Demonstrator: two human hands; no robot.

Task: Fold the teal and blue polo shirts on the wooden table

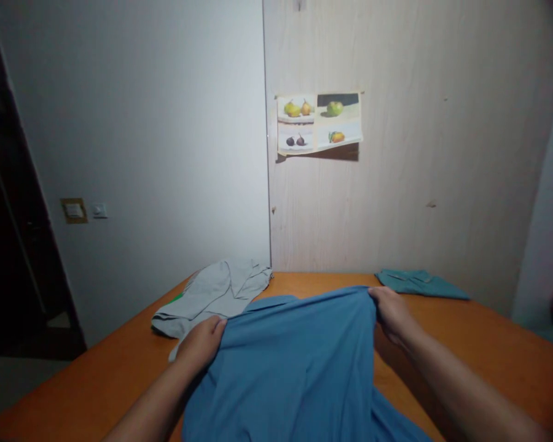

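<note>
A blue cloth garment [295, 362] is stretched between my two hands above the table, its lower part running out of the bottom of the view. My left hand [201, 341] pinches its upper left edge, thumb on top. At the upper right corner, my right hand [393, 312] grips the fabric with closed fingers. The garment hangs in soft folds, and its exact kind cannot be made out. Just behind my left hand lies a loosely heaped light grey garment [216, 291], with a bit of green at its left side.
The orange table [96, 380] reaches back to the wall. A folded teal garment [419, 283] lies at its far right. Fruit pictures [320, 123] hang on the wood panel. Wall switches [76, 210] and a dark doorway [13, 215] are at the left.
</note>
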